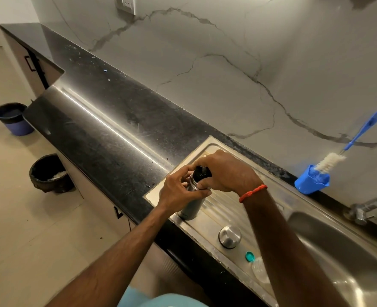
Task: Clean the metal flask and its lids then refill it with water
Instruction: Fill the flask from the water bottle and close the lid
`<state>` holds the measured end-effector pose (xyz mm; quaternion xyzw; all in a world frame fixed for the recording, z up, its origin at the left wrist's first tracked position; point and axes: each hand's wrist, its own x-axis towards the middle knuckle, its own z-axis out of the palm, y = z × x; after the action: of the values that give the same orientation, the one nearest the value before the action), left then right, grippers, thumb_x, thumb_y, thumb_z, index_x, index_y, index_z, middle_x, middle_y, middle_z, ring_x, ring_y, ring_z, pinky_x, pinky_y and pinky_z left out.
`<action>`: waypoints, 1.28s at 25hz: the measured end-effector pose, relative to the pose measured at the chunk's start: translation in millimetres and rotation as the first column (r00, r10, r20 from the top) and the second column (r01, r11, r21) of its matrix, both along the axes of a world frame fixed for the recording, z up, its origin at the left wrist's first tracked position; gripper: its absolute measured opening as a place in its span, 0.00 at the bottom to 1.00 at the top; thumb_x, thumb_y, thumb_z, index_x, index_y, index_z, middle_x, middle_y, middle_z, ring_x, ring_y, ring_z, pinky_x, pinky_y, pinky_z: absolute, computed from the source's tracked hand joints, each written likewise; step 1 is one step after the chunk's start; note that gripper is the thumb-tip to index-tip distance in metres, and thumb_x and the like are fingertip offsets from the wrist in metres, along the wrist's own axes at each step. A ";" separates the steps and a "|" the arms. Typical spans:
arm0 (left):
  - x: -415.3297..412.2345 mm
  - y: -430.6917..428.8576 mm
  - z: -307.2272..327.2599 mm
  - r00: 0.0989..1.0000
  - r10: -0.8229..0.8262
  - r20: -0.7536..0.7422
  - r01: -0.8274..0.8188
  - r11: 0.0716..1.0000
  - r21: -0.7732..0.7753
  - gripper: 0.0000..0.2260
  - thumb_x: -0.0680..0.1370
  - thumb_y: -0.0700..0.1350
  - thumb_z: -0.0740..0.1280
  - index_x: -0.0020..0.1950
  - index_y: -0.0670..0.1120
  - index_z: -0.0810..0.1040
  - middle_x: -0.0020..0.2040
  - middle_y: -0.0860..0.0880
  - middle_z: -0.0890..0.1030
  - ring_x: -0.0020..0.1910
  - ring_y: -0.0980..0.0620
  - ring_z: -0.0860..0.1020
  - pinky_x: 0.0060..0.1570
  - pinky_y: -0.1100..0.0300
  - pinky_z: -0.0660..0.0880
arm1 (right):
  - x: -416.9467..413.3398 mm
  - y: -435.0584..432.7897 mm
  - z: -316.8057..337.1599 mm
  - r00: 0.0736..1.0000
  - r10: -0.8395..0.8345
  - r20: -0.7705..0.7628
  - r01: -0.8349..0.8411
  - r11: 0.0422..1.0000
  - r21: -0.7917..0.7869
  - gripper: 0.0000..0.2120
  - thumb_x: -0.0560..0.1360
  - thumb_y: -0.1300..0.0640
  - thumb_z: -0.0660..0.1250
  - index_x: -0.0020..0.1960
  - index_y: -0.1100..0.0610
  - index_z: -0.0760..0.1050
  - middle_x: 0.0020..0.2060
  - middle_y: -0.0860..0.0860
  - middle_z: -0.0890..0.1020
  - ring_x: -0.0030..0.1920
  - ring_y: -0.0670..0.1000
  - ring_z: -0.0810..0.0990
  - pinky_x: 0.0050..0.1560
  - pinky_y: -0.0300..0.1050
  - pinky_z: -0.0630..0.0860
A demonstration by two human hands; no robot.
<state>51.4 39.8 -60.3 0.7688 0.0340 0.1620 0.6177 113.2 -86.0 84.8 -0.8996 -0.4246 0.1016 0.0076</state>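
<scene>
One metal cap (pixel 229 236) sits near the drainboard's (pixel 223 209) front edge. Beyond it the flask (pixel 190 207) stands upright at the drainboard's left end — left hand (pixel 178 191) fingers wrapped round its neck, right hand (pixel 225 173) fingers gripping the black lid (pixel 202 170) on top. The worktop (pixel 116 129) stretches away left; one brush (pixel 360 134) leans in a cup (pixel 309 180) by the wall.

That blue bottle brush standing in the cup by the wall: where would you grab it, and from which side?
Grip the bottle brush by its blue handle, coming from the front and above. Its white bristle end sits down in the blue cup, and the handle slants up close to the wall, leaving only the front side free.
</scene>
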 end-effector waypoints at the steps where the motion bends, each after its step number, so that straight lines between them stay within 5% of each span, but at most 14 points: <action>1: -0.3 -0.5 0.2 1.000 0.004 0.002 -0.004 1.000 0.000 0.35 0.63 0.64 0.81 0.66 0.55 0.77 0.55 0.56 0.85 0.54 0.54 0.84 0.53 0.49 0.84 | -1.7 1.4 -2.2 0.998 -0.028 0.062 0.028 1.000 -0.011 0.21 0.74 0.43 0.72 0.62 0.53 0.79 0.52 0.52 0.84 0.49 0.50 0.81 0.49 0.41 0.77; 4: -0.8 -1.6 0.1 1.000 0.011 0.012 -0.011 1.000 0.000 0.34 0.63 0.63 0.80 0.66 0.54 0.77 0.55 0.56 0.85 0.53 0.54 0.85 0.53 0.50 0.84 | -4.6 3.7 -9.0 0.967 -0.136 0.214 0.140 0.990 -0.003 0.28 0.75 0.31 0.63 0.53 0.55 0.81 0.42 0.51 0.83 0.38 0.49 0.79 0.41 0.40 0.74; 6: -1.1 -2.5 0.0 1.000 0.007 0.016 -0.007 1.000 -0.003 0.34 0.64 0.63 0.80 0.67 0.54 0.77 0.56 0.56 0.85 0.54 0.54 0.85 0.53 0.49 0.84 | -7.2 -0.1 -9.0 0.957 -0.141 0.252 0.147 0.989 -0.008 0.29 0.74 0.29 0.62 0.55 0.54 0.80 0.44 0.51 0.83 0.41 0.50 0.81 0.43 0.42 0.76; 9: -1.0 -1.9 -0.2 1.000 0.005 0.007 -0.005 1.000 -0.015 0.36 0.63 0.62 0.81 0.67 0.55 0.76 0.57 0.54 0.85 0.55 0.54 0.84 0.54 0.51 0.83 | -7.6 -5.9 3.5 0.999 0.004 0.039 -0.004 1.000 -0.011 0.27 0.74 0.43 0.72 0.70 0.49 0.73 0.61 0.51 0.80 0.60 0.52 0.78 0.58 0.45 0.75; 11: -0.4 -2.1 -0.5 1.000 0.013 -0.003 -0.013 1.000 -0.020 0.34 0.62 0.60 0.82 0.65 0.54 0.77 0.56 0.55 0.85 0.55 0.55 0.84 0.55 0.52 0.83 | -6.7 -5.1 6.1 0.996 0.066 -0.061 -0.066 0.998 -0.004 0.27 0.72 0.53 0.76 0.70 0.49 0.74 0.62 0.51 0.80 0.63 0.51 0.77 0.60 0.43 0.73; 17: 0.0 -2.2 1.1 1.000 0.013 -0.016 -0.013 1.000 -0.005 0.29 0.63 0.58 0.82 0.60 0.54 0.77 0.53 0.55 0.86 0.52 0.55 0.85 0.51 0.50 0.84 | -6.8 6.6 -9.1 0.986 -0.043 0.164 0.031 0.996 0.080 0.20 0.74 0.41 0.72 0.60 0.51 0.82 0.48 0.50 0.85 0.46 0.49 0.83 0.49 0.40 0.78; 24: 0.4 -1.1 1.7 1.000 -0.006 -0.013 0.006 1.000 -0.004 0.28 0.64 0.56 0.83 0.59 0.54 0.76 0.52 0.53 0.86 0.52 0.54 0.85 0.51 0.49 0.84 | -8.4 -6.7 6.3 1.000 0.006 -0.015 -0.007 1.000 -0.025 0.26 0.75 0.50 0.73 0.71 0.51 0.71 0.60 0.51 0.79 0.60 0.52 0.77 0.57 0.42 0.71; 32: -1.7 -2.7 5.3 0.999 0.025 -0.027 -0.024 0.999 0.036 0.23 0.67 0.56 0.80 0.56 0.56 0.76 0.47 0.53 0.86 0.44 0.51 0.86 0.41 0.44 0.84 | -9.6 -9.5 -21.6 0.965 -0.169 0.199 0.151 0.983 0.105 0.30 0.72 0.30 0.65 0.60 0.54 0.77 0.50 0.53 0.82 0.44 0.48 0.76 0.49 0.43 0.78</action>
<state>49.7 37.1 -55.0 0.7814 0.0491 0.1598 0.6012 103.6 -95.5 63.2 -0.9354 -0.3532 -0.0126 0.0116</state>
